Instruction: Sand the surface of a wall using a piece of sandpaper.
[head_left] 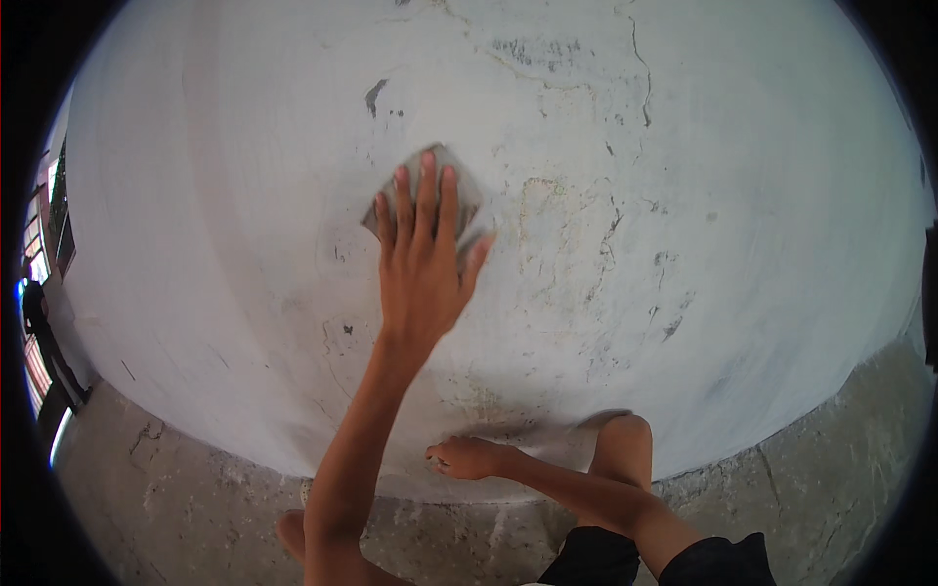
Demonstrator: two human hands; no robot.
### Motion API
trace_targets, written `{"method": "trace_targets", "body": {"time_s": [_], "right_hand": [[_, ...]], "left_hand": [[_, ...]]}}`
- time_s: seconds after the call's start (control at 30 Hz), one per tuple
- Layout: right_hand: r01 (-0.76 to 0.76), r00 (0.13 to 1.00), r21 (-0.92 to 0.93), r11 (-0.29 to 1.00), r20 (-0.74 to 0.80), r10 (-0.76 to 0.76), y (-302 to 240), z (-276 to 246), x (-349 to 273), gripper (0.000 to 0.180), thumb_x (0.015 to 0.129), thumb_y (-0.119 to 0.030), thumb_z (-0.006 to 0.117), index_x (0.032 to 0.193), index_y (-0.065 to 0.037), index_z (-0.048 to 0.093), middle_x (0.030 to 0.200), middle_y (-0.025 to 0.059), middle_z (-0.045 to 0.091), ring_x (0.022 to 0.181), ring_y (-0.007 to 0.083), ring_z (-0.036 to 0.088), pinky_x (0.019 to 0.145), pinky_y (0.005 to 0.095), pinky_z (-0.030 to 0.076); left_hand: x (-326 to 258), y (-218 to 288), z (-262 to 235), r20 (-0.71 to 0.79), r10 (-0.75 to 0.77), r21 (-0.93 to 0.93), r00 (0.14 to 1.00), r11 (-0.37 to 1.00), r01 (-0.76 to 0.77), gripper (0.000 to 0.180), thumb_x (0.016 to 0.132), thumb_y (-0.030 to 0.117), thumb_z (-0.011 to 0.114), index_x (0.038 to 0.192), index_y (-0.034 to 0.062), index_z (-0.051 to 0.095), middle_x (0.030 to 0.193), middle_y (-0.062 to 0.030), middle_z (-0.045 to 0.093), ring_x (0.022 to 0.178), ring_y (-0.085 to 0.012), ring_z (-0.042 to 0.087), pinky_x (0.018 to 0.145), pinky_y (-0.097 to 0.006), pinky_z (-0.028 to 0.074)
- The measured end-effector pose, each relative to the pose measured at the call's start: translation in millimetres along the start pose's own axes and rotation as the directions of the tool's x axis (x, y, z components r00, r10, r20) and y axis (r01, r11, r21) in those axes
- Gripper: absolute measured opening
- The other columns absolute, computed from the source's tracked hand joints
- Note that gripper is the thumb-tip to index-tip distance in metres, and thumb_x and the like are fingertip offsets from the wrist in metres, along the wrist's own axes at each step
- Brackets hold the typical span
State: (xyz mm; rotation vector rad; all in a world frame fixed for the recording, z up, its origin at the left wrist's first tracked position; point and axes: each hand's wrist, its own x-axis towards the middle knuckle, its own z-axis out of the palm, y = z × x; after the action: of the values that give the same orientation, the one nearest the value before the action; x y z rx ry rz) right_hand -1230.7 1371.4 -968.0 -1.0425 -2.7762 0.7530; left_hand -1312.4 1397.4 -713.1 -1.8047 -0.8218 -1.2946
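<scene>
My left hand [422,259] lies with spread fingers over a square grey-brown sheet of sandpaper [442,159], holding it flat against a whitish wall [264,176]. The sheet's corners show past the fingers, and the thumb sticks out to the right, off the sheet. Low down, close to the foot of the wall, my right hand [467,457] is closed with its fingers curled in. Whether anything is inside that hand is hidden. My right forearm passes in front of my bent knee [625,449].
Cracks, dark scuffs and chipped patches [606,234] mark the wall, mostly right of my left hand. A rough grey concrete floor [195,439] meets the wall's base. At the far left edge a person in dark clothes [49,337] stands near bright barred openings.
</scene>
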Motion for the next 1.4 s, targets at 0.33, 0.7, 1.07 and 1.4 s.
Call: {"method": "trace_targets", "body": {"time_s": [0.33, 0.7, 1.07, 1.4], "right_hand": [[-0.038, 0.997, -0.005, 0.999, 0.063, 0.038, -8.0, 0.1, -1.4, 0.039, 0.103, -0.026, 0.053, 0.135, -0.003, 0.056, 0.112, 0.0202, 0.068, 0.108, 0.0362, 0.065, 0.093, 0.0507, 0.050], [-0.022, 0.996, -0.008, 1.000, 0.090, 0.022, -3.0, 3.0, 2.3, 0.039, 0.104, -0.024, 0.052, 0.136, -0.004, 0.054, 0.116, 0.0232, 0.067, 0.107, 0.0387, 0.065, 0.095, 0.0513, 0.051], [-0.024, 0.991, 0.009, 1.000, 0.132, 0.023, -16.1, 4.5, -1.1, 0.039, 0.103, -0.020, 0.052, 0.138, -0.003, 0.052, 0.121, 0.0244, 0.063, 0.110, 0.0408, 0.063, 0.095, 0.0525, 0.050], [-0.029, 0.989, -0.027, 0.999, 0.146, 0.032, -7.3, 5.2, 1.6, 0.041, 0.103, -0.022, 0.053, 0.140, -0.005, 0.050, 0.122, 0.0246, 0.063, 0.113, 0.0409, 0.062, 0.097, 0.0529, 0.049]], "left_hand": [[-31.6, 13.2, 2.2, 0.115, 0.037, -0.057, 0.993, 0.998, -0.030, 0.085, 0.091, 0.038, 0.071, 0.157, 0.0023, 0.032, 0.166, -0.0191, 0.024, 0.152, -0.0446, 0.021, 0.119, -0.063, 0.022], [-1.6, 12.5, 10.3, -0.110, -0.065, -0.051, 0.992, 0.997, 0.060, 0.059, 0.098, 0.016, 0.062, 0.153, 0.0057, 0.043, 0.162, -0.0083, 0.037, 0.149, -0.0343, 0.033, 0.121, -0.055, 0.029], [15.7, -2.7, 0.9, -0.074, 0.019, -0.002, 0.997, 1.000, -0.019, 0.057, 0.101, 0.012, 0.055, 0.156, 0.0093, 0.037, 0.163, -0.0102, 0.034, 0.152, -0.0331, 0.028, 0.124, -0.054, 0.023], [-75.5, 38.6, 19.9, 0.124, -0.041, -0.101, 0.991, 0.993, 0.054, 0.061, 0.099, 0.011, 0.057, 0.156, 0.0066, 0.036, 0.163, -0.0122, 0.035, 0.152, -0.0351, 0.028, 0.124, -0.055, 0.018]]}}
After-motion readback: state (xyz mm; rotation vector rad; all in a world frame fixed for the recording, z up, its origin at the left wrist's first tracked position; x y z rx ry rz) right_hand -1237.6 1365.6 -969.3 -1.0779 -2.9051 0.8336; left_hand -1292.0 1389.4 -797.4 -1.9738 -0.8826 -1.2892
